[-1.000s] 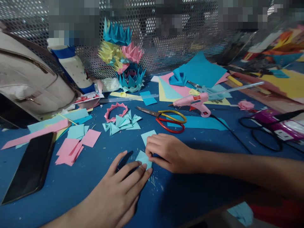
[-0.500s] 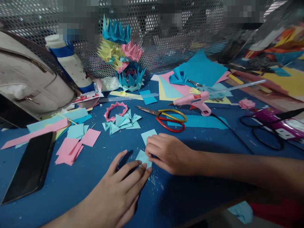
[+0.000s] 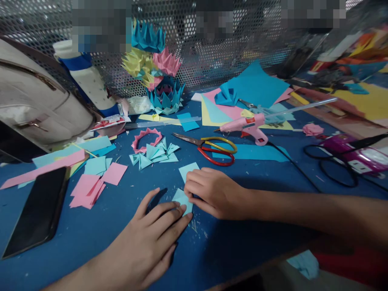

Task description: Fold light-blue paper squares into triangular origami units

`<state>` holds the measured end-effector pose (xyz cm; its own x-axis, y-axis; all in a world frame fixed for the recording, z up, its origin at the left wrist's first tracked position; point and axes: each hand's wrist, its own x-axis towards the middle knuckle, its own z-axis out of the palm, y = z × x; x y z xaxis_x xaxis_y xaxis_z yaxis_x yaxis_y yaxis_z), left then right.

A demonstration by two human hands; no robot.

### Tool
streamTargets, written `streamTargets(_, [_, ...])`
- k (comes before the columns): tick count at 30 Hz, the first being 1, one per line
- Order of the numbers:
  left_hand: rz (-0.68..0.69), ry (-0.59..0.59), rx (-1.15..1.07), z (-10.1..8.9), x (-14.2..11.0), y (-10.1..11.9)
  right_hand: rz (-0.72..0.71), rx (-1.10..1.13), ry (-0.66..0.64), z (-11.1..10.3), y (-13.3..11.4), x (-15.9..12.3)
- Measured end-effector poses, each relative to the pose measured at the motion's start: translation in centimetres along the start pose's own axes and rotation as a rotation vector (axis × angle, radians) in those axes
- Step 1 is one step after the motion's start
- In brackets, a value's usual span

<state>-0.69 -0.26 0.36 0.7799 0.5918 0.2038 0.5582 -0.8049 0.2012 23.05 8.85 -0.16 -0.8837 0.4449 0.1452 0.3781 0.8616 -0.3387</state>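
On the blue table lies a small light blue paper piece (image 3: 181,197), its right part hidden under my fingers. My left hand (image 3: 157,230) rests palm down with fingers spread, its fingertips pressing the paper's lower edge. My right hand (image 3: 214,194) is curled, with thumb and fingers closed at the paper's right edge; the exact grip is hidden. Behind it, partly covered by the knuckles, sits another light blue paper square (image 3: 187,169). Folded light blue paper pieces (image 3: 156,154) and a pink folded paper ring (image 3: 147,139) stand farther back.
Scissors (image 3: 209,148) and a pink glue gun (image 3: 247,128) lie beyond my right hand. Pink paper squares (image 3: 87,190) and a phone (image 3: 38,210) are at left. Folded paper flowers (image 3: 151,68), a bottle (image 3: 87,81) and a bag (image 3: 39,97) stand behind. A purple power strip (image 3: 357,155) lies right.
The view has shifted slightly. Both hands keep nearly the same positions on the light blue paper, and nothing was let go.
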Motion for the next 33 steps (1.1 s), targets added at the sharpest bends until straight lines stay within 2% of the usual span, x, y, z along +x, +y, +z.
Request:
streamTargets(16, [0.039,0.038,0.071,0.4,0.06,-0.05,-0.001,0.025,0.005,-0.05,0.01,-0.08])
streamTargets(21, [0.031,0.005,0.019,0.05,-0.07,-0.29,-0.011,0.012,0.025,-0.04,0.02,-0.03])
streamTargets(25, [0.039,0.045,-0.03,-0.16,-0.27,-0.57,-0.019,0.009,0.029,-0.13,-0.02,0.0])
streamTargets(33, [0.046,0.029,0.003,0.14,-0.51,-0.52,-0.014,0.031,0.023,-0.28,0.02,-0.02])
